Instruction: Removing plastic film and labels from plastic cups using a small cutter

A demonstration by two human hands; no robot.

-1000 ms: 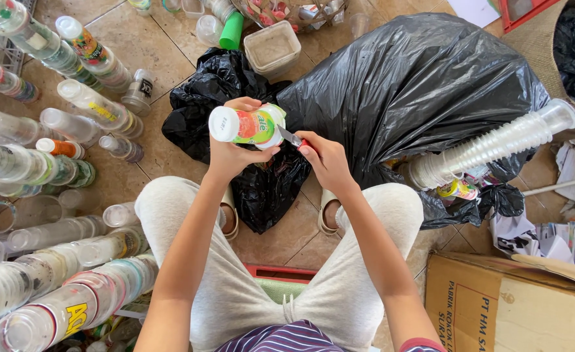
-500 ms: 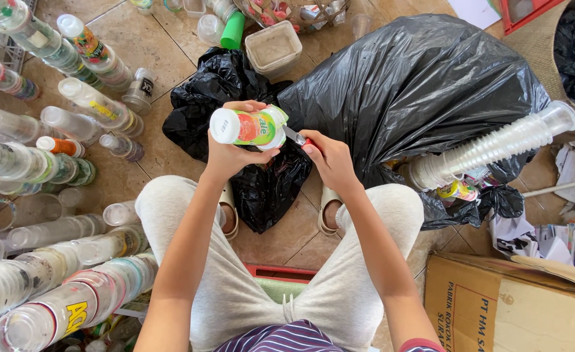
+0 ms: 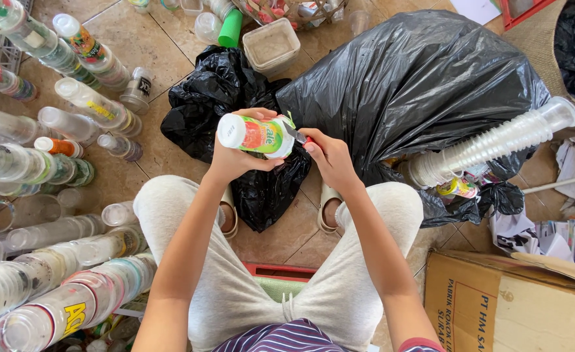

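Note:
My left hand (image 3: 235, 158) grips a small white plastic bottle (image 3: 255, 134) with a green and orange label, held on its side above my knees. My right hand (image 3: 328, 158) holds a small knife (image 3: 294, 134) whose blade touches the label at the bottle's right end, where a strip of label sticks up. Both hands are over a black plastic bag (image 3: 261, 182) lying on the tiled floor between my feet.
A large full black bag (image 3: 418, 85) sits ahead right, with a long stack of clear cups (image 3: 496, 140) leaning on it. Rows of stacked clear cups and bottles (image 3: 46, 274) cover the floor at left. A cardboard box (image 3: 496, 300) stands at lower right, a tub (image 3: 271, 44) ahead.
The bottle and both hands have stayed almost in place; the knife blade has worked slightly along the label edge.

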